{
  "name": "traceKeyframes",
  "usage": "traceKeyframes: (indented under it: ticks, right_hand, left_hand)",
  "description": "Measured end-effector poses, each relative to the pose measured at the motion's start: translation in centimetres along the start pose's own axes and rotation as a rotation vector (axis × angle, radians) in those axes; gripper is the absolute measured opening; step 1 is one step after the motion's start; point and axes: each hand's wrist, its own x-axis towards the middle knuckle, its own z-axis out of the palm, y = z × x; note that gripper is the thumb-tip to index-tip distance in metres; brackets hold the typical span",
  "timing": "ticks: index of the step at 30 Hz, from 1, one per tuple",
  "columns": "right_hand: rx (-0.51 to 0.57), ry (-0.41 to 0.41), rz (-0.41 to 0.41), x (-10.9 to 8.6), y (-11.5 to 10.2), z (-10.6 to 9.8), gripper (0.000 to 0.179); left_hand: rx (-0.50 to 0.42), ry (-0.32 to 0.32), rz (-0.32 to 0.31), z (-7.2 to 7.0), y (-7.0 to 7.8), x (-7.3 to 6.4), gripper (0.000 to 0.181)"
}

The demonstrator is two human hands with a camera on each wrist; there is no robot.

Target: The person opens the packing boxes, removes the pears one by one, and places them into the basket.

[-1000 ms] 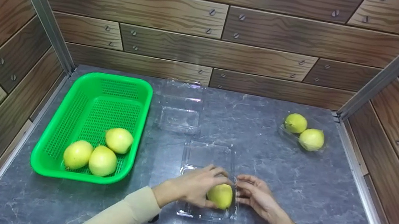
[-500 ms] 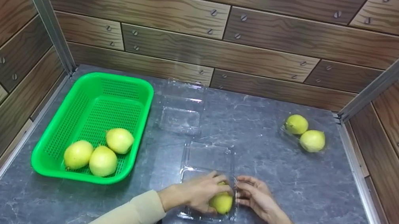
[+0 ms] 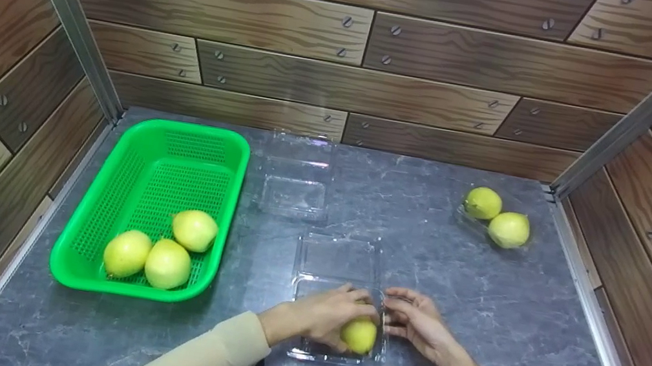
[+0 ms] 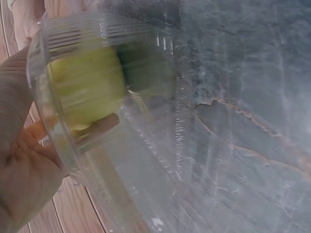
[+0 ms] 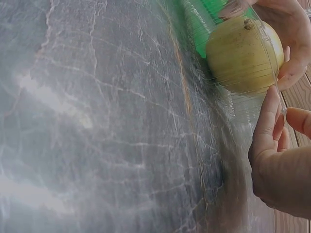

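Observation:
A yellow-green pear [image 3: 359,335] sits within the near half of an opened clear plastic clamshell box [image 3: 324,358]. My left hand [image 3: 323,315] curls over it from the left, fingers and thumb around its sides. At the box's right edge, my right hand [image 3: 418,323] pinches the thin rim between thumb and fingers. The right wrist view shows this rim pinch, with the pear [image 5: 243,56] behind the clear wall and the right hand [image 5: 282,155] below it. Through plastic in the left wrist view, the pear [image 4: 90,85] appears blurred beside the left hand [image 4: 29,174].
A green plastic basket [image 3: 135,291] with 3 pears [image 3: 168,264] stands on the left. Another opened clear box [image 3: 294,196] lies at the back. Two pears [image 3: 509,230] sit in a clear container at the back right. Wood-patterned walls [image 3: 350,33] enclose the grey table [image 3: 537,334].
My left hand has moved slightly toward me and right with the pear, lower into the near half of the box. My right hand stays at the box's right rim.

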Motion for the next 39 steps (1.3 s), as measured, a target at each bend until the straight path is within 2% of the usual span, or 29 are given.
traceKeyframes:
  ticks: [4,10,17,23,30,39]
  right_hand:
    - [0.007,-0.001,-0.002,-0.1,-0.1,0.0,0.031]
    - [0.007,0.009,-0.001,0.0,-0.1,0.1,0.027]
    - [0.015,0.007,0.001,0.0,0.0,0.0,0.027]
    - [0.009,0.027,0.005,0.1,0.0,0.0,0.026]
    - [-0.001,0.027,0.004,0.1,0.1,0.0,0.026]
    - [-0.004,0.027,0.003,0.0,0.1,0.1,0.029]
  left_hand:
    - [-0.007,0.018,0.007,-0.2,-0.3,-0.2,0.074]
    - [-0.045,0.045,0.003,-1.5,-0.6,-0.9,0.069]
    - [-0.035,0.071,0.008,-3.7,-1.0,-2.3,0.068]
    - [-0.017,0.083,-0.027,-5.7,-1.7,-3.6,0.071]
    - [-0.040,0.123,-0.070,-8.0,-2.6,-5.7,0.073]
    - [-0.069,0.236,-0.102,-10.6,-4.2,-9.2,0.066]
